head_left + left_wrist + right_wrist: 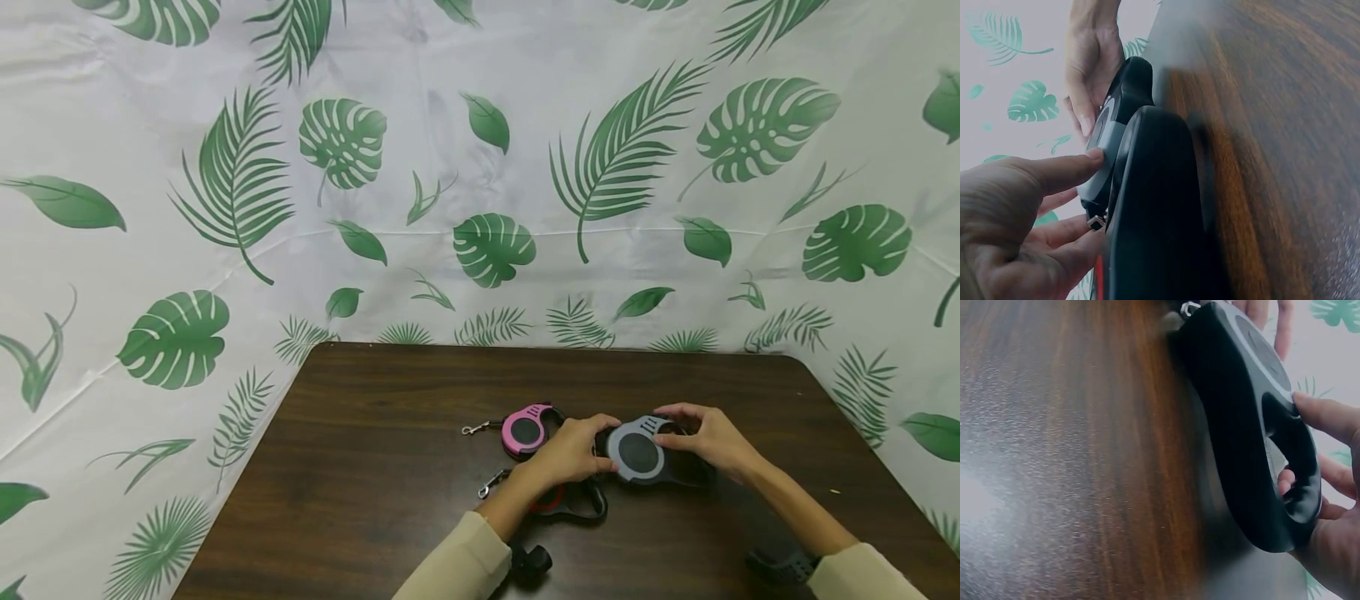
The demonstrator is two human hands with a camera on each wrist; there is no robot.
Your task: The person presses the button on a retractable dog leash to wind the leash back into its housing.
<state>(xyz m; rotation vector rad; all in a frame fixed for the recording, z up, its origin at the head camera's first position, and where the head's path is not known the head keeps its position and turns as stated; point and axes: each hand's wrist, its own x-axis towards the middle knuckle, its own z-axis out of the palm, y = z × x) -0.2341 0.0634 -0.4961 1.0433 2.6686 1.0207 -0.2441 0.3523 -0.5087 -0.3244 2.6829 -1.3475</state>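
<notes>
Both hands hold a grey and black retractable dog leash (637,452) just over the right half of the table. My left hand (573,448) pinches its front end; in the left wrist view the thumb lies on the grey face, with fingers near a small metal clip (1095,222). My right hand (712,437) grips the black looped handle (1304,469), thumb near the casing's edge. Left of them lies a pink retractable leash (523,429), partly behind my left hand. Below it is a black and red leash (596,508), mostly covered by the left forearm.
A black object (534,562) sits by the left sleeve, partly hidden. Another dark object (780,568) lies beside the right sleeve. The brown wooden table (360,442) meets a white leaf-print cloth (420,283) at its back edge.
</notes>
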